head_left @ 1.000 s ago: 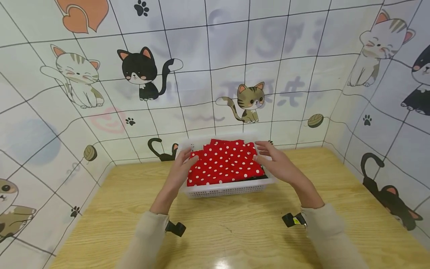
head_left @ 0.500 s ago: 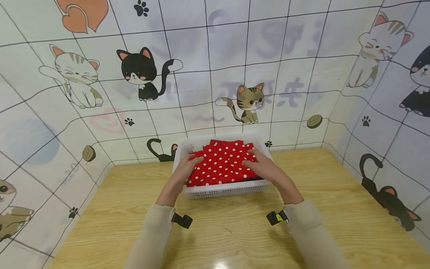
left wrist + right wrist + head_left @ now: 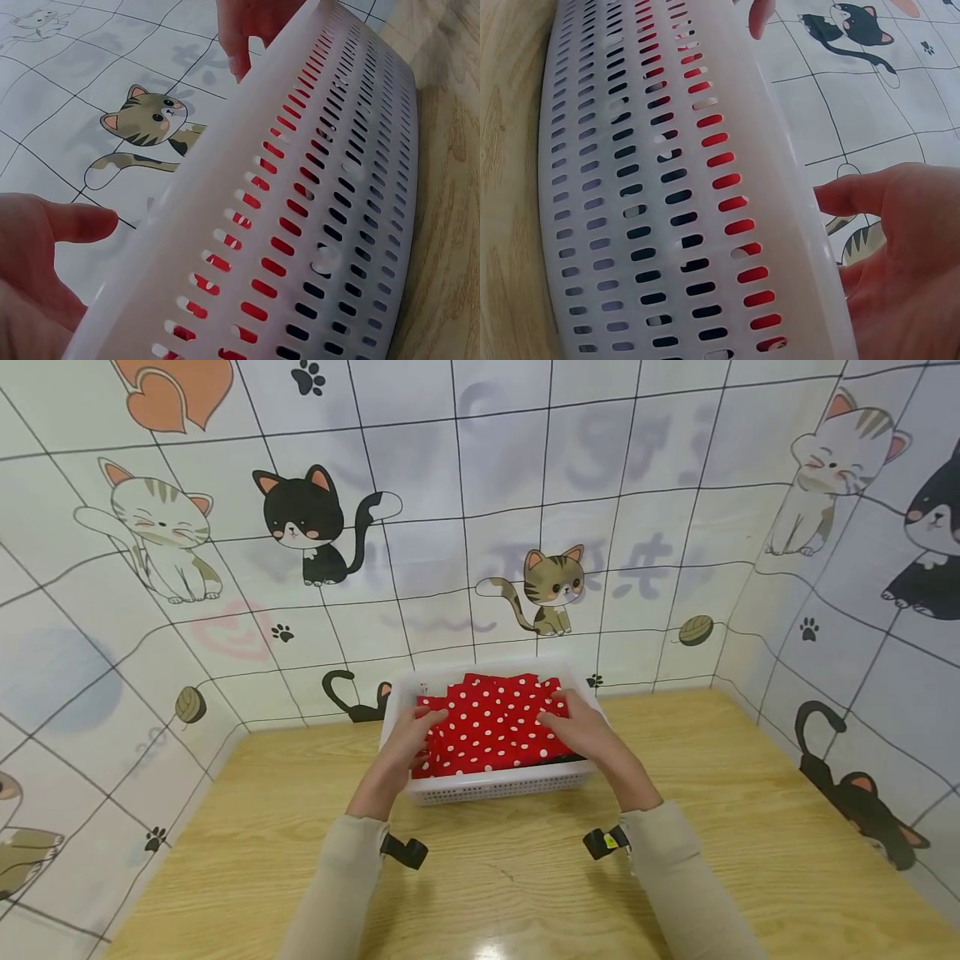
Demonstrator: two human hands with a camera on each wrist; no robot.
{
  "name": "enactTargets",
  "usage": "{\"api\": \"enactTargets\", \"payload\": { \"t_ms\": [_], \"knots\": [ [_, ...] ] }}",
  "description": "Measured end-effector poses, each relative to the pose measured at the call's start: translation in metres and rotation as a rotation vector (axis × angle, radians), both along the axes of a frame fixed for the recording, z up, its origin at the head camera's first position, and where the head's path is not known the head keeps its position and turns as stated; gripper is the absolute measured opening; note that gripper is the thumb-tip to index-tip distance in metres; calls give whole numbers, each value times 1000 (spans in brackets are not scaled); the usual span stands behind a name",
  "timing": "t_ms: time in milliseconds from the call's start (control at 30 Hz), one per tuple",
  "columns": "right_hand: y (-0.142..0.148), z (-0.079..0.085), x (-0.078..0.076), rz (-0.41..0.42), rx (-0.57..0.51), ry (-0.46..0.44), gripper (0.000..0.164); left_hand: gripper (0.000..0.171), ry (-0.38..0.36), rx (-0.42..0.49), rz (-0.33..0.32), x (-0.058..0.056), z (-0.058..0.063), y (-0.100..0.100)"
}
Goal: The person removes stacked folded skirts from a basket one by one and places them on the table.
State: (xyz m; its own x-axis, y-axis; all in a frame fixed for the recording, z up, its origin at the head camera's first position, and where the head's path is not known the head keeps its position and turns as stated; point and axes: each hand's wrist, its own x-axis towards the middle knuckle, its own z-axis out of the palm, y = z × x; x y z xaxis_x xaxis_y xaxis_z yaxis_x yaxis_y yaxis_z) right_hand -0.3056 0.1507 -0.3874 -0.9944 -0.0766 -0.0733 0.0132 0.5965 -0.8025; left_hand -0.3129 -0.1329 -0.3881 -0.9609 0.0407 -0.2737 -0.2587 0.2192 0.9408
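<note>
A white perforated plastic basket (image 3: 501,789) holds folded red fabric with white polka dots (image 3: 491,724); a dark edge of cloth (image 3: 567,758) shows beneath it at the front right. My left hand (image 3: 405,742) reaches over the basket's left side, its fingers at the fabric's left edge. Over the right side reaches my right hand (image 3: 588,728), thumb and forefinger spread at the fabric's right part. Both wrist views show a straight thumb above the rim; the basket wall hides the other fingertips. Red and dark cloth shows through the slots in the wall (image 3: 300,225).
The basket stands on a light wood-grain table (image 3: 495,868), close to the back wall (image 3: 442,568). That wall and the side walls have a white grid covering with cartoon cats. A small black camera (image 3: 405,852) is strapped to each wrist.
Both hands have moved inward from the basket's sides onto the edges of the polka-dot fabric. In the last half second they have shifted only slightly. Basket and fabric have stayed in place.
</note>
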Motion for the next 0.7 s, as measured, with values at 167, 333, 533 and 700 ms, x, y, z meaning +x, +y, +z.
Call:
{"api": "enactTargets", "payload": {
  "t_ms": [167, 333, 533, 700],
  "knots": [
    [3, -2, -2, -4, -36, 3, 69, 71, -50, 41, -44, -8, 1, -1],
    [5, -3, -4, -2, -102, -30, 63, 65, -60, 91, -100, -16, -1, -5],
    [7, -5, -9, 8, -188, -78, 60, 58, -67, 68, -96, -20, -6, -6],
    [11, -7, -13, 50, -300, -113, 54, 58, -77, 42, -77, -22, -10, -4]
  ]
}}
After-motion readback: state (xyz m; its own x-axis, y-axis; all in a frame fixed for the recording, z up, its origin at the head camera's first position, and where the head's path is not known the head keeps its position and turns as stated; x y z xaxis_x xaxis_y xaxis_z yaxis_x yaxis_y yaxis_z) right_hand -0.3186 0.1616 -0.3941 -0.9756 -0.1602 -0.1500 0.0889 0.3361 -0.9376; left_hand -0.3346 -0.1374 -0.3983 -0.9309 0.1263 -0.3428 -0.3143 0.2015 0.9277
